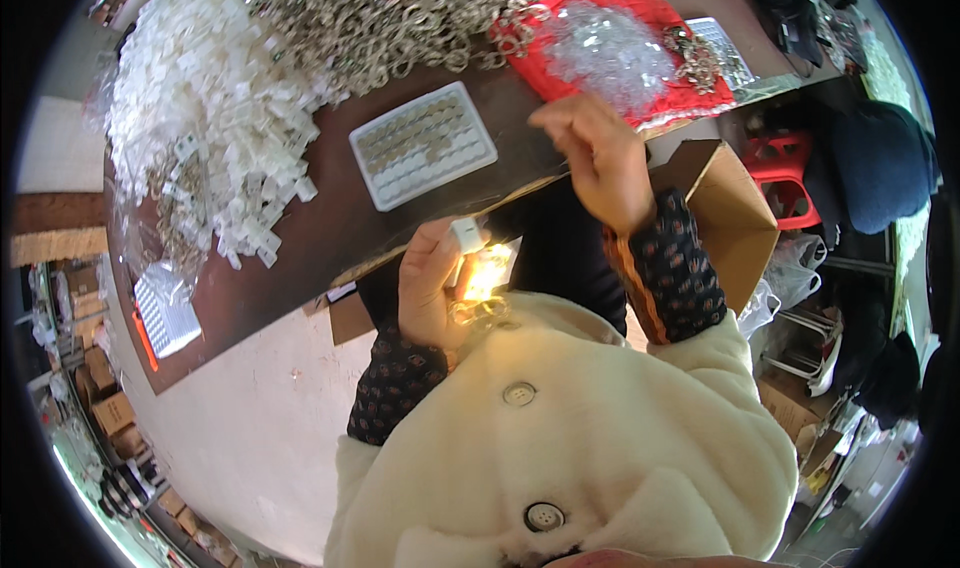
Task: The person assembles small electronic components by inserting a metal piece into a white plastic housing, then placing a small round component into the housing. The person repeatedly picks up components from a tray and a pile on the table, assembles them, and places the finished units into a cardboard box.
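Close in front of my body, my left hand [428,273] pinches a small white plastic piece [466,235], apparently part of a keychain light. Just below it glows a bright yellow-white light [485,271], whose glare hides the details, and a ring-like metal part [478,311] hangs underneath. Over the table's front edge, my right hand [605,158] is raised with loosely bent fingers, and I see nothing in it. Between my hands and the heaps lies a white tray [424,188] with rows of round pockets, many of them holding small silvery discs [415,140].
White plastic pieces [215,108] are heaped at the left, beside a pile of metal key rings [390,18]. Clear plastic parts [610,53] lie on a red cloth [540,73]. An open cardboard box [735,218] stands right of me, near a red stool [785,178].
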A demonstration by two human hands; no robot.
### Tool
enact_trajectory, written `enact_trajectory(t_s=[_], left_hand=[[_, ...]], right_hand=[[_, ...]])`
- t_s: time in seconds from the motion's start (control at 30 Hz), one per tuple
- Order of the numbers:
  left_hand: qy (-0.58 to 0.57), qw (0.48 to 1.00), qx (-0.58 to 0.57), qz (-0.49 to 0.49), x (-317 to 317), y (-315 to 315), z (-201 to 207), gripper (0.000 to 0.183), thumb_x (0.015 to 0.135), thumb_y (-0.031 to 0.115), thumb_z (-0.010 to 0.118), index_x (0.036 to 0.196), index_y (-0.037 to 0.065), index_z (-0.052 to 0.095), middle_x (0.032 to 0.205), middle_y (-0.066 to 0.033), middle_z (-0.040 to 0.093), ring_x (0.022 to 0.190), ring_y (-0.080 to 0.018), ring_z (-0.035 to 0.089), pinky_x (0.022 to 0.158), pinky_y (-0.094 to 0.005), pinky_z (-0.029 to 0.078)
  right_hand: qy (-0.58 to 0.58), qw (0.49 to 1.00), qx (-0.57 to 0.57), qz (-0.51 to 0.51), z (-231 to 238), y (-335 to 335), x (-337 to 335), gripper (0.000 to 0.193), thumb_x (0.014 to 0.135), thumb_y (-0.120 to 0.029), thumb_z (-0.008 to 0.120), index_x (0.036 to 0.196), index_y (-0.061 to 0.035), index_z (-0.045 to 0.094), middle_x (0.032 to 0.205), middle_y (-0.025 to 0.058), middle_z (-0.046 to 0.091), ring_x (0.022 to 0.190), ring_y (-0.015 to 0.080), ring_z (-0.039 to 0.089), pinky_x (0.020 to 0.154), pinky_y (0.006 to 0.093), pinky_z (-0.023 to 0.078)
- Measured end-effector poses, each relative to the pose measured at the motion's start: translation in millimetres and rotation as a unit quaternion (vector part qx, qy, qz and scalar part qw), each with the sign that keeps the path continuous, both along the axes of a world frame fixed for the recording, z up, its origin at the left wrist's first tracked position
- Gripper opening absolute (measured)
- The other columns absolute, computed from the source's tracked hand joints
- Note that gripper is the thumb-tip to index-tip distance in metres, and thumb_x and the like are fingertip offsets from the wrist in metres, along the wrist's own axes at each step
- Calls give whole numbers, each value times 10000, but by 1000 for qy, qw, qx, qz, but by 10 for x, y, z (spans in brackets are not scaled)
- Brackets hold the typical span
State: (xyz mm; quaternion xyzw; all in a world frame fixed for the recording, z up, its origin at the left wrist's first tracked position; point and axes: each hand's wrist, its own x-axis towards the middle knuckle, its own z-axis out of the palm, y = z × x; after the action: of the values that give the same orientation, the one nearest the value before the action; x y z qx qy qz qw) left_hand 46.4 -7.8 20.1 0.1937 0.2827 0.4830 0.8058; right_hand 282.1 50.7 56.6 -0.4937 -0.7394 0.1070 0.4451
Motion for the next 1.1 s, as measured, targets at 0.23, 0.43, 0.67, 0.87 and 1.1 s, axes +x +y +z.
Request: enact_trajectory(t_s=[0.23, 0.43, 0.67, 0.87, 1.1], left_hand=[[-38, 998, 23, 38, -20, -50, 81, 213, 964, 117, 605, 1154, 22, 609, 1003, -100, 683, 659, -47, 524, 571, -177, 428], [0, 998, 14, 63, -89, -115, 170, 232, 932, 128, 674, 1120, 1, 623, 897, -58, 652, 588, -59, 501, 502, -193, 398], [45, 995, 40, 85, -194, -136, 190, 206, 911, 78, 698, 1089, -9, 640, 867, -58, 653, 599, -65, 509, 534, -195, 396], [46, 994, 68, 74, -259, -172, 110, 227, 894, 82, 723, 1084, -12, 645, 863, -58, 655, 615, -64, 519, 538, -200, 401], [55, 997, 22, 54, -488, -103, 223, 212, 936, 147, 677, 1111, 40, 625, 916, -48, 671, 687, -54, 572, 587, -193, 447]], right_hand=[[61, 984, -45, 162, 186, -437, -681, 383, 751, 111, 609, 1101, -43, 642, 955, 107, 614, 840, 292, 641, 717, 349, 548], [-19, 983, 23, 180, 268, -450, -718, 347, 737, 38, 649, 1076, -35, 623, 922, 86, 622, 813, 271, 640, 685, 340, 541], [-6, 991, -16, 130, 310, -503, -821, 231, 773, -2, 679, 994, -38, 625, 912, 107, 642, 796, 286, 643, 670, 341, 534], [-46, 989, -23, 141, 329, -519, -796, 115, 792, -12, 692, 873, -55, 623, 840, 83, 648, 745, 305, 628, 662, 377, 503], [59, 981, -96, 160, 306, -520, -1002, 176, 796, 53, 700, 954, -6, 651, 869, 112, 663, 764, 280, 653, 675, 331, 525]])
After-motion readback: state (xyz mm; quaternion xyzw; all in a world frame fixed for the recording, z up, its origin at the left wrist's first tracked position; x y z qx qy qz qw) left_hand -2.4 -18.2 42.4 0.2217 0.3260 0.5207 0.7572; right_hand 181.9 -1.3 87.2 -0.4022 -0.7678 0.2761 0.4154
